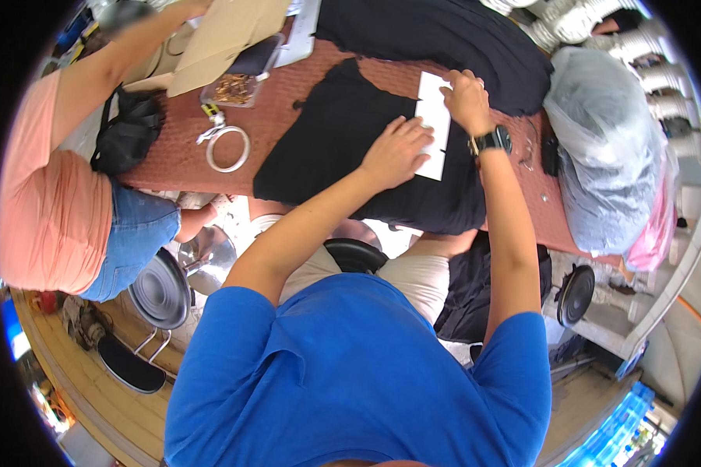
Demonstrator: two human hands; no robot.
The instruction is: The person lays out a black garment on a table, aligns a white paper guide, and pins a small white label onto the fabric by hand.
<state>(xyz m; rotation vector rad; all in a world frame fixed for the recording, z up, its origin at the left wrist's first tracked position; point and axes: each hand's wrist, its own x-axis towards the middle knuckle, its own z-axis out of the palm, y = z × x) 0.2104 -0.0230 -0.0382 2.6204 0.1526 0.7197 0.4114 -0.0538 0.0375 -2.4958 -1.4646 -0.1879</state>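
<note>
A black garment piece [327,128] is spread on the table in front of me. On its right part lies a long white card template [434,117] with small notches along its edges. My left hand [399,152] rests open, fingers stretched over the cloth and the card's left edge. My right hand [467,101], with a black watch on the wrist, is at the card's upper right edge. Its fingers are bent inward, and whatever they pinch is hidden.
A plastic box of small copper-coloured pieces [235,89], a white ring [228,149] and a cardboard box [226,39] stand at left. More black cloth [452,43] lies at the back. Stuffed plastic bags [607,148] crowd the right. A person in an orange shirt [58,210] is at left.
</note>
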